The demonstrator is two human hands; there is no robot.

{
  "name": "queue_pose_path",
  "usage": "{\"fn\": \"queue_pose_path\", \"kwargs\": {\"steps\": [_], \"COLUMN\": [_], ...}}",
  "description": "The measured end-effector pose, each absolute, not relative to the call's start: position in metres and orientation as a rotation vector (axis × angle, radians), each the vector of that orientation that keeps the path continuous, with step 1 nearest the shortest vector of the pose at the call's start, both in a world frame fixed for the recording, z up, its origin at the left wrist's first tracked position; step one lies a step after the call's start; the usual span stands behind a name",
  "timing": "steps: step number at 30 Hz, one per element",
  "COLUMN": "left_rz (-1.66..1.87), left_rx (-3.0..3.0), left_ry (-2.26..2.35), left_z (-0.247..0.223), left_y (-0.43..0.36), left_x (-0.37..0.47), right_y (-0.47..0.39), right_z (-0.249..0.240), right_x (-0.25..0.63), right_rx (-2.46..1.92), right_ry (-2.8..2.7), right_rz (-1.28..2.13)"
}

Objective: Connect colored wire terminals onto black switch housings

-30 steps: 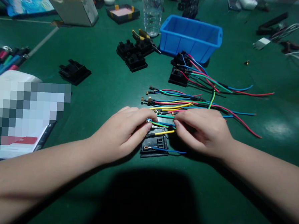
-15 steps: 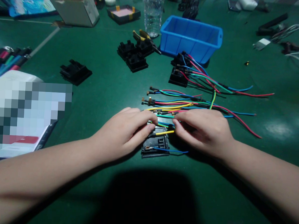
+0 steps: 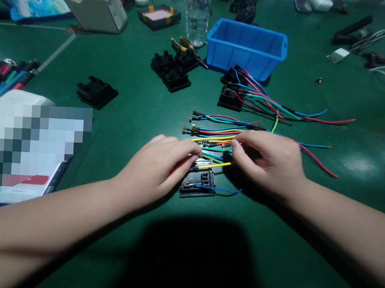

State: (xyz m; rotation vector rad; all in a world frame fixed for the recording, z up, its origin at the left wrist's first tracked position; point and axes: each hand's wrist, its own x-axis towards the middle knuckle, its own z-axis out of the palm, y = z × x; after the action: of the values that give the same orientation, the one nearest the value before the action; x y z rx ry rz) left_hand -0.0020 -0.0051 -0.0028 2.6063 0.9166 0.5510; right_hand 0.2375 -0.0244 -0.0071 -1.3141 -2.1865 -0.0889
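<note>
My left hand (image 3: 165, 164) is closed, thumb and forefinger pinched at the upper left of a black plastic housing (image 3: 198, 189); the fingertips hide what they grip. From there a yellow wire (image 3: 217, 165) runs right toward my right hand (image 3: 265, 160). That hand is closed too, thumb and forefinger together near the wire's right end, though the contact is hidden. A blue wire (image 3: 219, 189) lies across the housing, its metal terminal at the left. Just beyond both hands is a bundle of colored wires (image 3: 225, 131) with metal terminals.
Behind the wires stands a blue bin (image 3: 245, 50). Black housings with wires (image 3: 230, 98) lie before it, and more black housings (image 3: 175, 76) with yellow-handled pliers sit left of it. A bottle (image 3: 196, 19) and a cardboard box (image 3: 98, 10) stand farther back. A blurred-out device (image 3: 33, 153) is at left.
My right hand has moved slightly right and away from my left. The housing has shifted a little left and back, and more of the yellow wire shows between the hands.
</note>
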Motion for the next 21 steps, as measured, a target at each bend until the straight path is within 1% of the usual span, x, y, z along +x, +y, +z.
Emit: {"fn": "queue_pose_path", "kwargs": {"steps": [3, 9, 15, 21], "left_rz": [0.560, 0.444, 0.418, 0.423], "left_rx": [2.595, 2.497, 2.456, 2.460], "left_ry": [0.923, 0.880, 0.899, 0.890], "left_z": [-0.0022, 0.0012, 0.0031, 0.0015], "left_y": [-0.0039, -0.0029, -0.0040, -0.0043], "left_x": [-0.0019, 0.0005, 0.0012, 0.0011], "right_y": [-0.0244, -0.0252, -0.0259, -0.0249], "right_z": [-0.0073, -0.0067, -0.0073, -0.0067], "right_x": [0.2371, 0.2370, 0.2373, 0.2391], "right_rx": [-1.320, -1.325, -1.299, -1.040], "right_ry": [-2.196, -2.223, -2.239, -2.443], "right_rz": [-0.082, -0.049, -0.056, 0.077]}}
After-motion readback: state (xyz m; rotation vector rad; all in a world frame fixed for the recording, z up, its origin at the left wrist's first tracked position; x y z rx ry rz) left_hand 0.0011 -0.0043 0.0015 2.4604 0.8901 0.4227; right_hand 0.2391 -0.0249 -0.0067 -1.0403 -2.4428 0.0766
